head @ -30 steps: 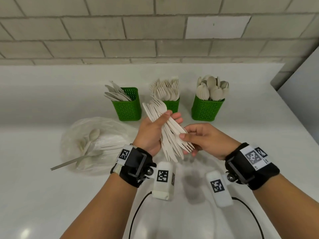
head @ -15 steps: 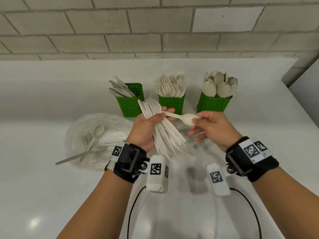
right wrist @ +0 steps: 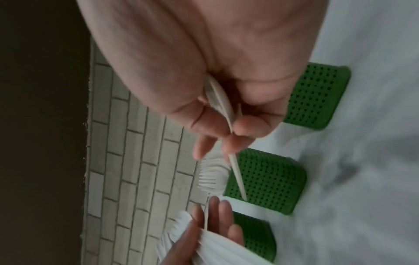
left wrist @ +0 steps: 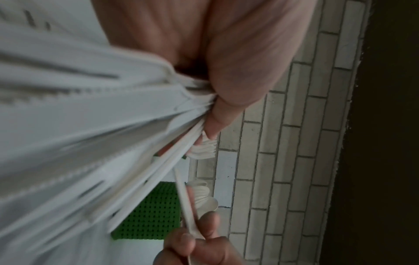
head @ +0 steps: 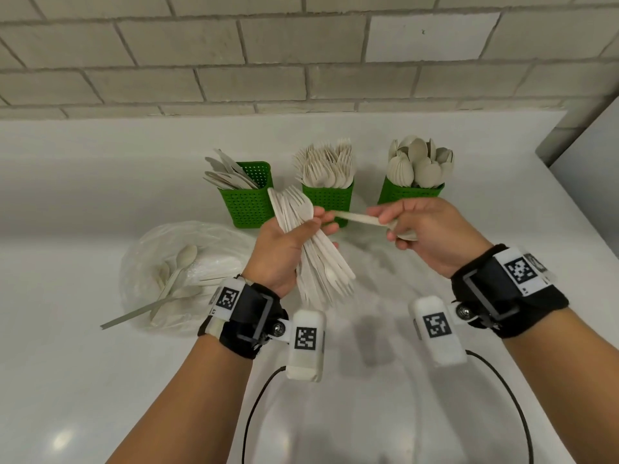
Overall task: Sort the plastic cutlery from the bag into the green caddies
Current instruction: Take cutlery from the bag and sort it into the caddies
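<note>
Left hand [head: 284,249] gripping cutlery bundle [head: 318,259], right hand [head: 432,232] pinching probably a spoon [head: 361,220], three green caddies [head: 330,204] behind, bag [head: 174,279] left.

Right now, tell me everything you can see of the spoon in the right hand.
The spoon is a single off-white piece, matte like plastic, with a thin flat handle and an oval bowl. The right hand pinches it at the bowel end, fingers curled round the bowl, which is mostly hidden. It lies almost level above the counter, handle pointing toward the left hand and ending by its fingertips, in front of the fork caddy. Whether the handle tip touches the left hand's bundle cannot be told.
</note>
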Motion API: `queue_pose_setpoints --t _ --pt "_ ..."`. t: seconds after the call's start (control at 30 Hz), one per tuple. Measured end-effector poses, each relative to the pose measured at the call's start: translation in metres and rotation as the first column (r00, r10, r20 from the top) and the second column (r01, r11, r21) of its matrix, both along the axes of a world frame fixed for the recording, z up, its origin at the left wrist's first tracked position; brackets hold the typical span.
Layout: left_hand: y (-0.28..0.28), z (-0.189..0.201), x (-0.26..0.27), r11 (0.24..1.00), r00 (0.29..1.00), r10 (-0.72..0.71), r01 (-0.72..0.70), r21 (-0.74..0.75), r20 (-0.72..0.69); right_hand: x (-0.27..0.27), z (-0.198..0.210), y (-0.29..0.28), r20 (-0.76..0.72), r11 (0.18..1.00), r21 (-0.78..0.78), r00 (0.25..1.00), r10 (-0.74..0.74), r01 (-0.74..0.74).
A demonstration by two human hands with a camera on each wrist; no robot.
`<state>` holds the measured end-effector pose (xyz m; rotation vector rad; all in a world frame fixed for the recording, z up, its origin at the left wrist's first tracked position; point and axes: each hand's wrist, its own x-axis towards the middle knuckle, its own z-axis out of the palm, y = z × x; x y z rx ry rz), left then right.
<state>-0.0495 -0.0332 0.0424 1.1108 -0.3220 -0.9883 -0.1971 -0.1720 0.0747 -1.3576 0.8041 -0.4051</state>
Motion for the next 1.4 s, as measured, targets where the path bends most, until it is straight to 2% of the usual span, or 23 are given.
queue_pose_setpoints --t 0.1,0.17,0.23,0.3,0.43,0.47,0.53,0.6,0.73,0.77,0.83,0.9,0.93,1.03,1.07,1.13,1.23,1.4 --pt "0.0 0.001 0.003 0.999 0.992 -0.039 0.036 0.022 0.123 0.001 0.0 0.007 -0.111 0.985 -0.016 0.979 0.17 -0.172" --pt "0.0 0.001 0.001 0.993 0.97 -0.108 0.096 0.062 0.217 0.002 0.003 0.012 -0.066 0.95 0.072 0.948 0.31 -0.305" --pt "-0.001 -0.002 0.0 0.988 0.942 -0.146 0.124 0.091 0.301 0.002 0.006 0.016 0.052 0.887 0.184 0.906 0.42 -0.422" --pt "-0.001 -0.002 0.0 0.989 0.938 -0.134 0.109 0.096 0.32 0.003 0.004 0.017 0.142 0.849 0.24 0.882 0.449 -0.471" --pt "0.0 0.0 0.004 0.988 0.936 -0.143 0.113 0.108 0.322 0.011 0.002 0.023 0.165 0.899 0.225 0.924 0.346 -0.377" --pt "0.001 0.001 0.004 0.986 0.94 -0.158 0.133 0.103 0.304 0.014 0.001 0.025 0.118 0.922 0.167 0.936 0.332 -0.349" --pt "0.002 0.004 0.003 0.976 0.938 -0.213 0.191 0.106 0.273 0.019 -0.001 0.029 -0.049 0.936 -0.049 0.937 0.346 -0.348" --pt "0.005 0.007 0.002 0.958 0.928 -0.285 0.266 0.109 0.241 0.019 0.0 0.03 -0.184 0.88 -0.264 0.916 0.356 -0.394" --pt "0.01 0.011 0.008 0.916 0.89 -0.397 0.37 0.154 0.224 0.014 0.001 0.025 -0.251 0.744 -0.479 0.885 0.393 -0.466" --pt "0.011 0.011 0.01 0.915 0.887 -0.398 0.365 0.17 0.236 0.014 0.001 0.024 -0.252 0.726 -0.516 0.891 0.378 -0.454" --pt "0.013 0.008 0.014 0.928 0.892 -0.364 0.321 0.191 0.268 0.014 0.0 0.018 -0.217 0.742 -0.559 0.929 0.3 -0.371" --pt "0.015 0.005 0.015 0.94 0.906 -0.33 0.29 0.179 0.266 0.011 0.003 0.009 -0.209 0.758 -0.548 0.935 0.286 -0.354" --pt "0.015 0.004 0.015 0.942 0.907 -0.327 0.292 0.163 0.266 0.01 0.006 0.006 -0.242 0.748 -0.515 0.908 0.342 -0.419" --pt "0.012 0.002 0.01 0.938 0.9 -0.34 0.305 0.163 0.274 0.012 0.007 0.011 -0.379 0.65 -0.361 0.742 0.552 -0.668" --pt "0.011 0.002 0.008 0.935 0.903 -0.347 0.312 0.167 0.255 0.014 0.006 0.012 -0.395 0.64 -0.35 0.727 0.561 -0.684" --pt "0.01 -0.001 0.005 0.929 0.912 -0.363 0.338 0.152 0.19 0.016 0.005 0.013 -0.354 0.665 -0.369 0.76 0.545 -0.649" --pt "0.011 -0.004 0.002 0.928 0.928 -0.36 0.345 0.143 0.095 0.013 0.004 0.012 -0.255 0.723 -0.312 0.787 0.561 -0.617" --pt "0.011 -0.001 0.001 0.9 0.905 -0.424 0.426 0.092 -0.04 0.019 -0.005 0.011 -0.324 0.72 -0.29 0.772 0.547 -0.631"
